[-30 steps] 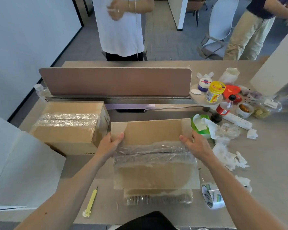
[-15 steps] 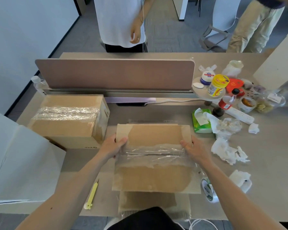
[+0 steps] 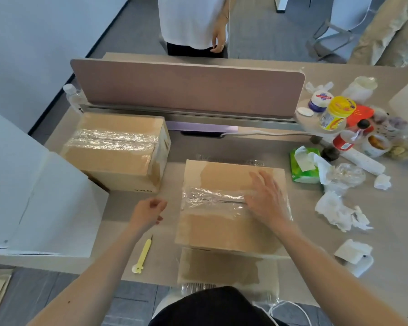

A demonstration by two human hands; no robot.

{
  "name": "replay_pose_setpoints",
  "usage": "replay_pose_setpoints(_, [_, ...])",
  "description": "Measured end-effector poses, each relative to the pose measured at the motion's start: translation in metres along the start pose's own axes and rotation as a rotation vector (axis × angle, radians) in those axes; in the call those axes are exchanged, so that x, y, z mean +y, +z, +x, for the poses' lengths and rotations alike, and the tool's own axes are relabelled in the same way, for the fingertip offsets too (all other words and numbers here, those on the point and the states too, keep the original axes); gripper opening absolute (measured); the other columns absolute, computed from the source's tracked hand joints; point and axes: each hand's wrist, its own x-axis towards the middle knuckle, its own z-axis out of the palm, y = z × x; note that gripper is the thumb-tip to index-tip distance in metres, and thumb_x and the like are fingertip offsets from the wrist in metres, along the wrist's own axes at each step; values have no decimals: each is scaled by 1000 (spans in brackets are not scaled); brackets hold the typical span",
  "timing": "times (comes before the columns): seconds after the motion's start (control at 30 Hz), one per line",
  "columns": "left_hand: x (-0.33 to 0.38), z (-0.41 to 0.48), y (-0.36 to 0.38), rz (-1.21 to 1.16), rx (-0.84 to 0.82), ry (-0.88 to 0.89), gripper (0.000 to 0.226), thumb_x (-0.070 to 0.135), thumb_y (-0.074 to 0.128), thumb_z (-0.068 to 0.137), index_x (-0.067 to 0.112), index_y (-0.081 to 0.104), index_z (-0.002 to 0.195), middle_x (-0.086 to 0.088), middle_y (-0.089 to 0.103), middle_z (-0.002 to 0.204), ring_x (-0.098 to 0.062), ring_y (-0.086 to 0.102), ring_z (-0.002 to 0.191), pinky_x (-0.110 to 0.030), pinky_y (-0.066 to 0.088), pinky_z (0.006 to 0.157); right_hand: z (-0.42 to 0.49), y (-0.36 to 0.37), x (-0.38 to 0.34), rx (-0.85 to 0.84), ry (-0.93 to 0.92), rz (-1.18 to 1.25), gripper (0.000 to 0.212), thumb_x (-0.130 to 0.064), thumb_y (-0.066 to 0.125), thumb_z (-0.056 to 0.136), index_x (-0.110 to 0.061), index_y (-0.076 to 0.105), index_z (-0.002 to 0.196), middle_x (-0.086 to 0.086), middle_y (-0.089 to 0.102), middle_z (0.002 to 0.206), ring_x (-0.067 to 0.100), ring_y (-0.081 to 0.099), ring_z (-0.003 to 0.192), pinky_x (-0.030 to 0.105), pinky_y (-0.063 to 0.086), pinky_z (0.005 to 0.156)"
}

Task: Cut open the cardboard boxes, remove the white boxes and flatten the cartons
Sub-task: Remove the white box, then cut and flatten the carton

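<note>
Head view: the left hand (image 3: pixel 149 214) has let go of the taped cardboard box (image 3: pixel 222 229) at frame centre, hanging loosely curled and empty above the yellow cutter (image 3: pixel 143 254); the right hand (image 3: pixel 266 201) lies flat on top. Cutting seems next.

Taped brown cardboard box (image 3: pixel 231 222) sits centre on the pale grey surface (image 3: pixel 386 220), with a flattened brown carton (image 3: pixel 222 267) just before it at the near edge. Right hand (image 3: pixel 266 201) lies flat on its top; left hand (image 3: pixel 149 212) hovers just left. Yellow plastic cutter (image 3: pixel 143 255) lies on the surface, near-left. Second taped brown cardboard box (image 3: pixel 118 158) behind-left, large white boxes (image 3: pixel 45 203) left of it. Pinkish divider panel (image 3: pixel 186 88) behind both. Green tissue pack (image 3: pixel 304 165) right, crumpled white tissues (image 3: pixel 339 212) before it.
</note>
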Motion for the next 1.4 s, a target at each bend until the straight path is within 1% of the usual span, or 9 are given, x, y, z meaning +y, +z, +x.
replay_pose_setpoints(0.17, [-84,-1,-24,406,-42,-148,26,40,76,84,18,70,96,1,68,99,-19,65,89,-31,51,81,-8,37,-44,-190,-168,-13,61,-42,54,91,-26,38,147,1,24,160,25,16,149,44,10,122])
replay_pose_setpoints(0.33, [-126,-6,-17,553,-118,-253,44,47,78,77,21,66,110,4,62,115,-18,61,108,-25,45,84,-16,58,-48,-176,-181,-78,83,-68,21,80,-28,35,151,-1,18,163,21,9,151,42,3,123])
replay_pose_setpoints(0.6, [-141,-8,-6,560,-90,-244,35,37,76,79,20,65,107,2,64,110,-21,63,101,-27,44,74,-22,60,-47,-178,-185,-95,84,-70,18,80,-30,31,152,-3,15,164,18,5,152,38,-2,122])
replay_pose_setpoints(0.77, [-129,-8,-8,535,-105,-230,22,34,76,81,15,66,84,-2,66,88,-16,60,76,-27,42,60,-22,57,-46,-186,-167,-64,70,-63,37,90,-30,33,152,-4,14,164,18,6,151,38,-2,122])
replay_pose_setpoints(0.9, [-101,-7,-16,342,-37,-141,20,31,78,82,19,69,68,1,67,76,-15,61,70,-23,40,56,-19,54,-50,-173,-163,18,55,-45,58,93,-24,47,143,-1,27,159,18,16,149,36,4,120])
replay_pose_setpoints(1.03, [-43,-15,-22,-39,-1,11,17,17,81,82,15,68,72,1,60,63,-8,52,56,-25,38,58,-12,47,-60,-91,-142,194,30,-28,65,92,-11,70,116,7,55,128,25,51,123,36,29,112])
replay_pose_setpoints(1.13, [4,-31,-23,-282,-99,166,10,6,76,85,10,69,80,4,64,66,-3,55,58,-19,45,62,-12,41,-78,-98,-115,349,24,-24,65,94,-9,74,110,10,63,113,23,60,106,39,47,99])
replay_pose_setpoints(1.3, [53,-46,-3,-420,-341,265,4,0,69,89,4,70,88,-4,67,76,-13,58,72,-24,51,70,-22,39,-113,-343,-103,636,31,-29,55,100,-6,72,89,-4,61,80,7,52,75,30,40,73])
replay_pose_setpoints(1.4, [59,-46,4,-433,-379,262,17,2,69,90,-10,68,101,-15,67,86,-21,59,78,-30,51,74,-28,34,-122,-494,92,1011,28,-25,50,103,-10,73,102,-2,70,88,10,65,85,32,52,82])
